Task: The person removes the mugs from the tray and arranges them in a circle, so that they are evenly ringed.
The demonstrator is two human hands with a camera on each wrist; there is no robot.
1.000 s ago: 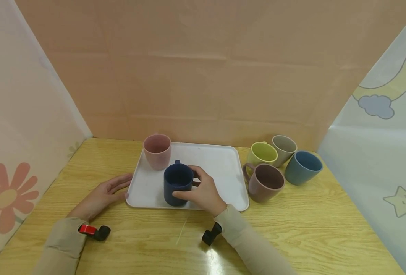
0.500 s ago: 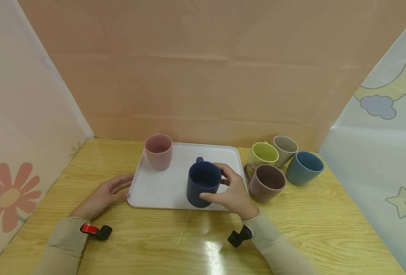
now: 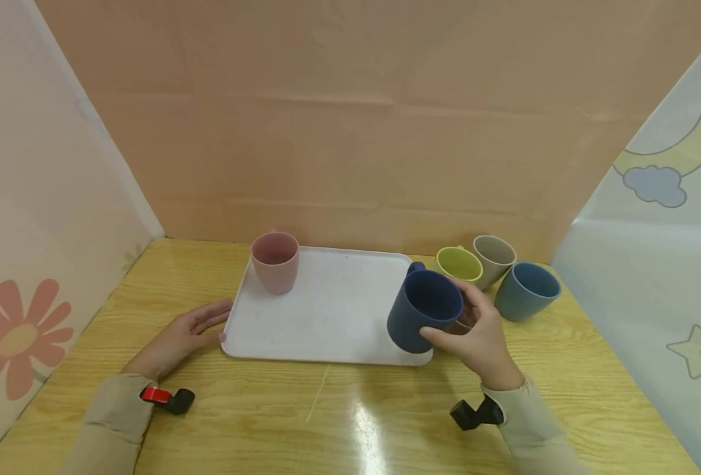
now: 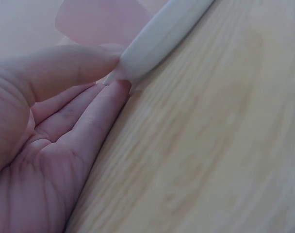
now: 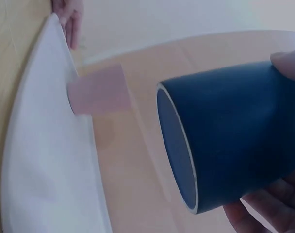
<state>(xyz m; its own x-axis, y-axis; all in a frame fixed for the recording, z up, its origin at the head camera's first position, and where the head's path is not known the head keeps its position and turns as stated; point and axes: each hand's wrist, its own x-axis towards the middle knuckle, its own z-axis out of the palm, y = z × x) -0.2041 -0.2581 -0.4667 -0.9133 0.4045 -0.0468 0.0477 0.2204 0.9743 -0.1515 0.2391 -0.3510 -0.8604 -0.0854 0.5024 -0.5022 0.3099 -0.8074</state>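
Note:
My right hand (image 3: 483,336) holds a dark blue mug (image 3: 412,320) by its body, fingers and thumb on either side. The mug is tilted, raised above the right end of the white tray (image 3: 326,316); its underside (image 5: 176,145) shows in the right wrist view. At the tray's left edge rests my left hand (image 3: 178,340), its straight fingers and thumb (image 4: 79,68) touching the rim (image 4: 157,43). A pink mug (image 3: 275,264) stands upright at the tray's back left.
Right of the tray stand a yellow mug (image 3: 459,264), a beige mug (image 3: 495,257) and a lighter blue mug (image 3: 525,293). A brownish-mauve mug (image 3: 463,324) is mostly hidden behind my right hand. Walls enclose the wooden table (image 3: 267,415) at back and sides.
My right hand has carried the dark blue mug rightward from the tray's front middle to its right end, lifting and tilting it. My left hand has stayed at the tray's edge.

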